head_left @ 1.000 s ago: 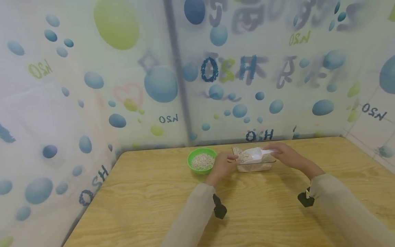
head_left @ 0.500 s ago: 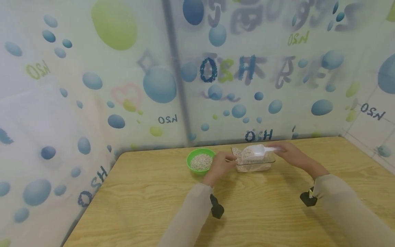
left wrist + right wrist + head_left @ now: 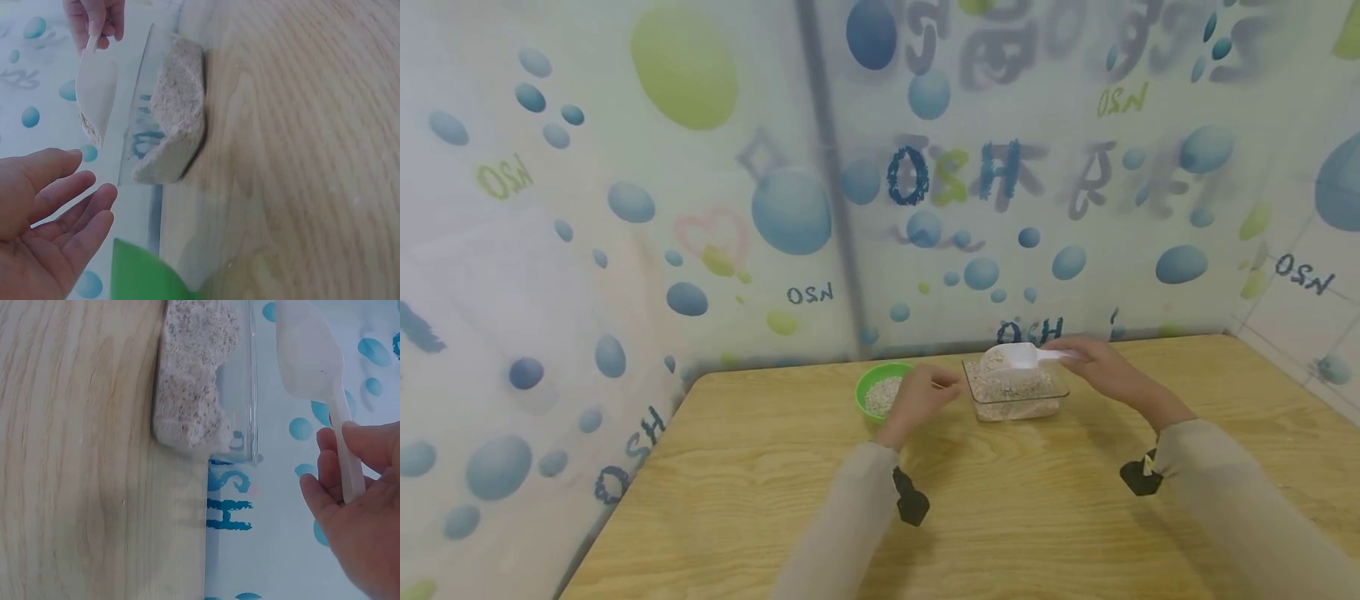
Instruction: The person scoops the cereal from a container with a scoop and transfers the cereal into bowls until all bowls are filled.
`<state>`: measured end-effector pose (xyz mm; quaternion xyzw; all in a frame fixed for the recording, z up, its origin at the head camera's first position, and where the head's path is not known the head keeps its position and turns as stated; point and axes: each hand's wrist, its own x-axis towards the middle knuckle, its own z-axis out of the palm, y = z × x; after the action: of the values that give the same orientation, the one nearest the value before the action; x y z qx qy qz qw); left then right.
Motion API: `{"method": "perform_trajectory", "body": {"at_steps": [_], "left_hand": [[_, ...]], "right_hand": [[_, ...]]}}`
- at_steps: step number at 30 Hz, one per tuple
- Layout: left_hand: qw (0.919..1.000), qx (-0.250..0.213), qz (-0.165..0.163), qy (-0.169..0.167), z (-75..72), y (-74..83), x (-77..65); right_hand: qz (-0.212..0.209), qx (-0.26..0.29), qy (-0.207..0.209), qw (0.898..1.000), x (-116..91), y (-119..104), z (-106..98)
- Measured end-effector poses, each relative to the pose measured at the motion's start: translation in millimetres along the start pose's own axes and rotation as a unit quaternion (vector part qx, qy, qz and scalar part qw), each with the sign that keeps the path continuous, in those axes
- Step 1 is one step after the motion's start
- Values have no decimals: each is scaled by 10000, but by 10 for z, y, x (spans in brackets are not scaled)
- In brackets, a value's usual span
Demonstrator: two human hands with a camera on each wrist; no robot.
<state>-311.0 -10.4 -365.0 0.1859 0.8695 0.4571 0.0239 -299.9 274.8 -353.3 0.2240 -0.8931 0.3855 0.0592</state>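
Note:
My right hand (image 3: 1103,371) grips the handle of a white scoop (image 3: 1021,357), which is raised above a clear rectangular container (image 3: 1018,408). Pale flakes that look like oats lie in the scoop (image 3: 97,94), visible near its lip in the left wrist view. More of these flakes (image 3: 194,381) fill much of the container, heaped unevenly. My left hand (image 3: 917,402) hovers between the container and a green bowl (image 3: 865,385); its fingers are loosely bent and hold nothing. Flakes (image 3: 882,395) also lie in the bowl, partly hidden behind that hand.
Bowl and container stand side by side near the back edge of a wooden table (image 3: 737,483). Right behind it hangs a pale curtain-like sheet (image 3: 722,250) printed with blue and green dots and lettering.
The scoop has come up out of the flakes, lifted by my right hand. My left hand has drawn back leftward from the container's side, more over the bowl's right part.

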Motion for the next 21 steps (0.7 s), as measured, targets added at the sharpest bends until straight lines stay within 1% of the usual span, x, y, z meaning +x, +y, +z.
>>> {"method": "perform_trajectory", "body": {"at_steps": [2, 7, 14, 18, 21], "left_hand": [[10000, 3, -33, 15, -57, -9, -9], [9999, 50, -145, 19, -208, -51, -36], [9996, 114, 66, 240, -438, -132, -75], [9990, 236, 106, 358, -567, -176, -99], [9986, 286, 84, 429, -661, -223, -123]], "right_hand": [[-86, -6, 21, 10000, 26, -26, 17], [-61, 149, -73, 9998, 96, -114, 63], [-247, 508, -181, 9982, 221, -212, 178], [-197, 649, -299, 9973, 303, -302, 254], [-318, 702, -386, 9963, 377, -377, 328]]}}
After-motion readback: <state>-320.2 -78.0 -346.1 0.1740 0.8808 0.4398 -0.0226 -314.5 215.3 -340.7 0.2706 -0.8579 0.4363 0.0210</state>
